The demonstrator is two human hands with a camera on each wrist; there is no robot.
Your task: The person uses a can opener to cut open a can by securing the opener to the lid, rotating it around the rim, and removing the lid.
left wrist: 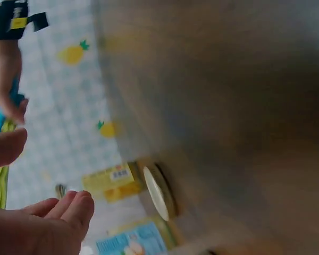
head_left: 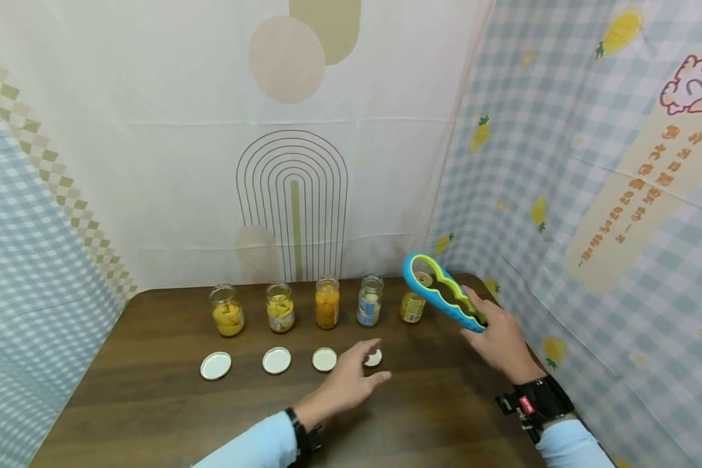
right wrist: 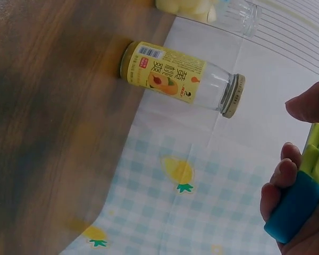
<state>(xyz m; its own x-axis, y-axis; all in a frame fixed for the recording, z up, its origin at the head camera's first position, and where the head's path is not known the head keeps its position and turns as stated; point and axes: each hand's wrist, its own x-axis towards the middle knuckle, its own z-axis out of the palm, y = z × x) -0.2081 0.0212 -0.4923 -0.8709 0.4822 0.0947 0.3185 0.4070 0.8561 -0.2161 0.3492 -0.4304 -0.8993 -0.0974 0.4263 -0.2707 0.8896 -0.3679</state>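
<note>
My right hand (head_left: pixel 499 341) grips one end of a blue-and-green jar opener (head_left: pixel 439 303), raised above the table at the right. In the head view it partly overlaps a yellow-labelled peach jar (right wrist: pixel 175 77), which stands upright with its metal lid (right wrist: pixel 233 95) on. Over the front middle of the table, my left hand (head_left: pixel 351 380) reaches out, thumb and fingers apart and nothing between them. Just beyond its fingers, a white lid (head_left: pixel 374 358) lies partly hidden. A blue-labelled jar (head_left: pixel 369 305) without a lid stands behind that.
Further left stand more uncapped jars: one with orange fruit (head_left: pixel 327 305) and two with yellow fruit (head_left: pixel 280 311). Loose lids (head_left: pixel 216 366) lie in a row before them on the wooden table (head_left: pixel 152 416). A white cloth (head_left: pixel 169 195) hangs behind, a checked cloth (head_left: pixel 520 149) at the right.
</note>
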